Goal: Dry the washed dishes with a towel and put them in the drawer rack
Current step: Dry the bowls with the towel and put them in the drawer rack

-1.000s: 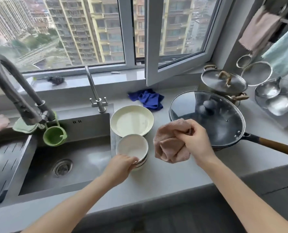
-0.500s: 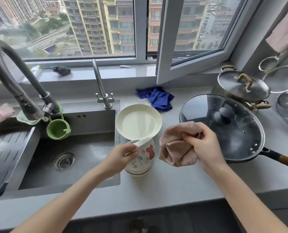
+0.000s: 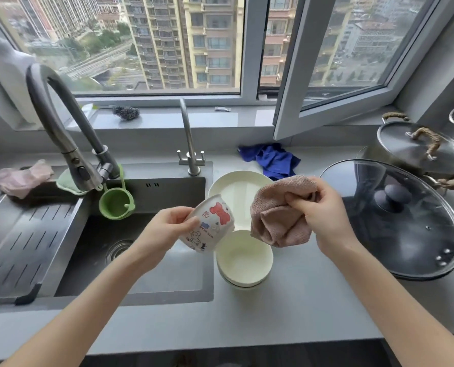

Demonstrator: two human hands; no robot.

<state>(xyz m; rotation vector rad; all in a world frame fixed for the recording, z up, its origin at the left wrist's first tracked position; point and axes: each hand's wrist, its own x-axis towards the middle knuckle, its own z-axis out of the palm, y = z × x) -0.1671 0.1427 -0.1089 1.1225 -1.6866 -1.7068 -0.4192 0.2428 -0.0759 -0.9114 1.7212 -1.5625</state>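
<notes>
Head camera, looking down at the sink point(image 3: 167, 192). The left hand point(image 3: 165, 229) holds a small printed bowl point(image 3: 208, 225) in the air over the sink's right edge. Its fingers are curled round the bowl's far side and the thumb is pressed on the near wall, beside the cartoon bears. The bowl is tilted, with its printed outer wall facing the camera.

Right of the sink, above the counter, the right hand point(image 3: 325, 217) grips a bunched pink towel point(image 3: 275, 218). Its fingers are closed tight into the folds, and the thumb pinches cloth against them. The towel hangs near the bowl, and a narrow gap between them shows they are apart.

On the counter just right of the sink sits a stack of cream bowls point(image 3: 244, 262), mouths up, directly below the two hands. A cream plate point(image 3: 235, 188) lies by the sink's right rear corner, partly hidden by bowl and towel. A blue cloth point(image 3: 272, 158) is crumpled further back from that corner. A wok under a glass lid point(image 3: 395, 221) stands well to the right of the sink.
</notes>
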